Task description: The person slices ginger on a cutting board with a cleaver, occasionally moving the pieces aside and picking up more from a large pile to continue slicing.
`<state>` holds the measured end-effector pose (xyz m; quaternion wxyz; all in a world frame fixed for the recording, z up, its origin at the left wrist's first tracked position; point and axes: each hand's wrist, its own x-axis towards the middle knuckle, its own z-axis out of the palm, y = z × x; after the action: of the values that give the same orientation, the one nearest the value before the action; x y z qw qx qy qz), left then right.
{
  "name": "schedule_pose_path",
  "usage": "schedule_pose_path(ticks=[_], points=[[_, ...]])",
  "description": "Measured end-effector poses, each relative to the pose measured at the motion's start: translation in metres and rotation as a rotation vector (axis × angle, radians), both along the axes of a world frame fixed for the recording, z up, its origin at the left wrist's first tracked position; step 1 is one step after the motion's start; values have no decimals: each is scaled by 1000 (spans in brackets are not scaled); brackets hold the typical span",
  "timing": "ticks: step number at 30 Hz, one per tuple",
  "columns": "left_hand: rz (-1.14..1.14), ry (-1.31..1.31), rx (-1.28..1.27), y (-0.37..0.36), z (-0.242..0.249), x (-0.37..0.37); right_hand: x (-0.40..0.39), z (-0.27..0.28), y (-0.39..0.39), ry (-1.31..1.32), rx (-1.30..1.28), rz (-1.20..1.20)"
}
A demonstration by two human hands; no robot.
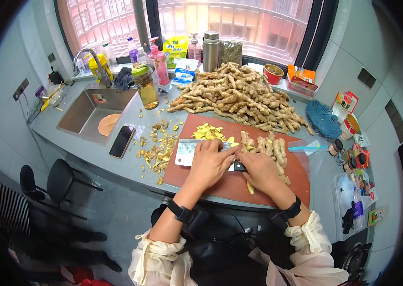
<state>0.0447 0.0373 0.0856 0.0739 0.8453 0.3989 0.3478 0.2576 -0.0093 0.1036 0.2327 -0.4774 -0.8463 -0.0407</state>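
Note:
A red-brown cutting board lies on the grey counter. On it rests a wide cleaver, its blade turned flat to the left. My left hand lies over the blade with its fingers together; what is under the fingertips is hidden. My right hand is wrapped round the cleaver's black handle, close beside my left. Yellow ginger slices sit behind the blade. Several ginger roots lie on the board to the right. A large ginger heap rises behind the board.
Peel scraps and a phone lie left of the board, near a sink. A green-lidded bottle stands behind. At the right are a blue basket and small jars. Another person is at the far left.

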Motion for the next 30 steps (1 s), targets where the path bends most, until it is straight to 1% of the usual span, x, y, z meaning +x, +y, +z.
schedule_pose_path(ticks=[1, 2, 3, 5, 6, 7, 9, 10, 11, 12, 13, 15, 16, 17, 20, 21, 22, 23, 25, 28, 30], points=[[9, 64, 36, 5, -1, -1, 2, 0, -1, 4, 0, 3], [62, 103, 4, 8, -1, -2, 3, 1, -2, 10, 0, 7], [59, 106, 7, 15, -4, -6, 5, -1, -2, 12, 2, 4], [244, 193, 78, 26, -8, -15, 10, -5, -2, 29, 9, 6], [293, 192, 11, 31, -10, -20, 12, -4, -3, 31, 8, 8], [297, 194, 9, 31, -11, -25, 15, -2, -5, 41, -21, 5], [346, 32, 82, 32, -12, -36, 20, -2, -8, 54, -52, 6], [346, -19, 78, 28, -10, -41, 24, -3, -10, 126, -94, -11], [350, -17, 70, 21, -9, -46, 27, -5, -13, 197, -139, -27], [377, -79, 70, 12, -9, -51, 30, -6, -14, 220, -240, -81], [404, -139, 69, 4, -10, -54, 31, -4, -16, 221, -250, -77], [416, -150, 100, -11, -19, -58, 32, -1, -19, 327, -235, -41], [418, -289, -8, -19, -28, -58, 34, -1, -20, 332, -404, -81], [418, -428, -115, -26, -36, -58, 31, -1, -22, 332, -412, -80], [422, -407, -179, -37, -56, -61, 20, 7, -27, 403, -468, -48], [425, -408, -181, -38, -64, -61, 16, 12, -27, 435, -535, -52], [406, -345, -122, -39, -68, -60, 13, 15, -28, 468, -602, -58], [385, -281, -62, -39, -71, -58, 11, 14, -27, 466, -604, -57], [391, -312, -68, -39, -75, -53, 7, 12, -26, 515, -621, 0], [413, -306, -63, -37, -79, -50, 2, 11, -24, 464, -685, -18], [424, -316, -39, -37, -79, -48, -1, 11, -24, 448, -672, -7]])
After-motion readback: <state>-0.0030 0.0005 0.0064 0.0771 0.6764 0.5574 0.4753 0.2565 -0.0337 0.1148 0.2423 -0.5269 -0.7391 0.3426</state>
